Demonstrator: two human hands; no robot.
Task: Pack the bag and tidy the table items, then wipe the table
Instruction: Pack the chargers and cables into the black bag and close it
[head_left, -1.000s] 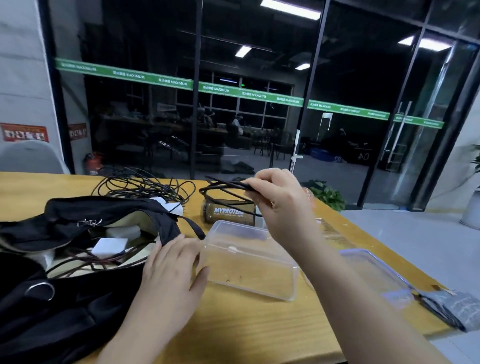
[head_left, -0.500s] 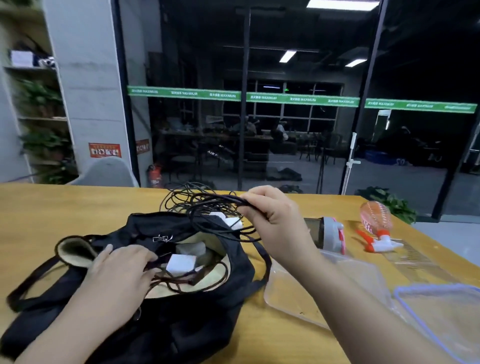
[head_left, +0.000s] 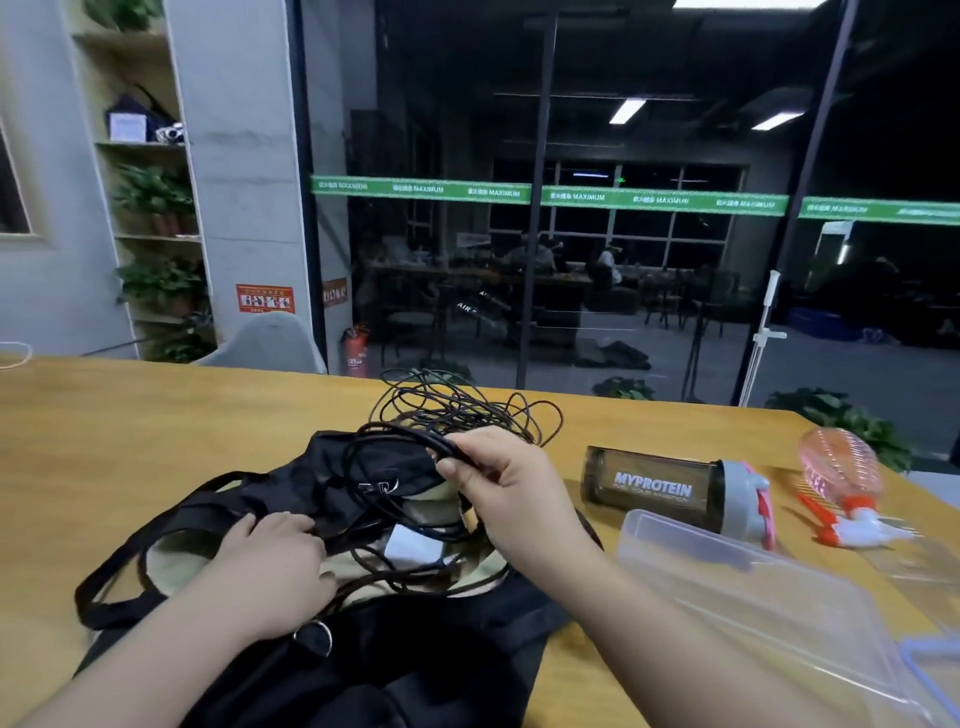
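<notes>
A black bag (head_left: 415, 670) with a beige lining lies open on the wooden table (head_left: 130, 441) in front of me. My right hand (head_left: 511, 488) pinches a coiled black cable (head_left: 395, 452) just above the bag's mouth. A larger tangle of black cord (head_left: 467, 405) lies behind the bag. My left hand (head_left: 275, 561) presses on the bag's left rim, fingers spread over the fabric and a brown cord inside. A white block (head_left: 415, 545) shows within the bag.
To the right lie a dark MYPROTEIN shaker bottle (head_left: 654, 486) on its side, a clear plastic box (head_left: 753, 608), a blue-rimmed lid (head_left: 935, 670), and a pink spray bottle (head_left: 841, 473) over an orange comb (head_left: 810, 512). A glass wall stands behind the table.
My right hand carried the coiled cable from over the clear box leftward to the bag's mouth. My left hand shifted from the box's side onto the bag's rim. My view turned left.
</notes>
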